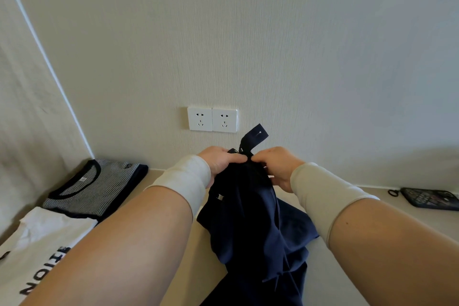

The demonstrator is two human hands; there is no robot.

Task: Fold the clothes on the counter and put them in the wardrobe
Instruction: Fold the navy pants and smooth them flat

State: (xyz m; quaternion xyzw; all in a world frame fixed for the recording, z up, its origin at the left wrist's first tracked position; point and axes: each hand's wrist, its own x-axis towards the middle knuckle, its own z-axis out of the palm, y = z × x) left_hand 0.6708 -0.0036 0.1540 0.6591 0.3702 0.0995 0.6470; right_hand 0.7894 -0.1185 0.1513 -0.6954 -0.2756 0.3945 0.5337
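Note:
A navy blue garment hangs from both hands above the pale counter, its lower part draped down to the front edge. My left hand grips its top edge from the left. My right hand pinches the same edge from the right, close beside the left. A dark buttonhole tab sticks up between the hands. A folded striped shirt lies at the back left of the counter. In front of it lies a white shirt with black lettering.
The wall stands close behind, with a double white socket just above the hands. A dark phone-like case lies at the counter's far right. A side wall closes the left end.

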